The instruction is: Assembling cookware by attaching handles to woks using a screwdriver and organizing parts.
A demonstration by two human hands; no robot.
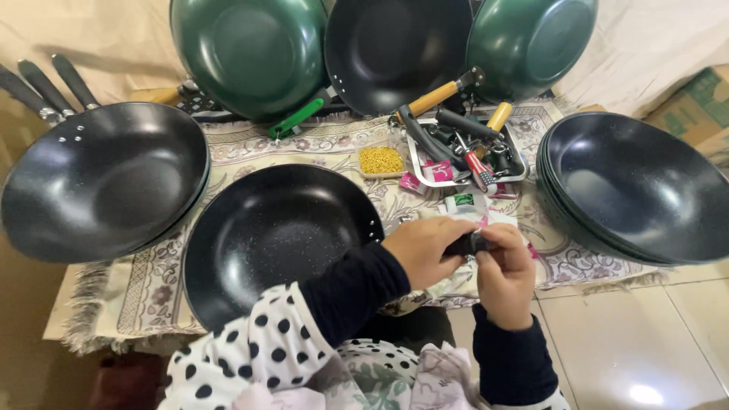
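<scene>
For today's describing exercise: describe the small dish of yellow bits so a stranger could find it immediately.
Start at the patterned cloth under the pans. Between the black wok in front of the person and the metal tray of handles sits a small shallow dish. It alone holds a heap of tiny yellow pieces; everything around it is black, green or metal.

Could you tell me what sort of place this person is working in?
Probably a small home workshop assembling cookware: handle-less black woks stacked on a floor mat, a tray of handles, and both hands holding a small dark part.

small dark part (pixel 465 244) mostly hidden between both grips; right pan stack (pixel 638 190) cut by edge; tray (pixel 425 173) contents indistinct
</scene>
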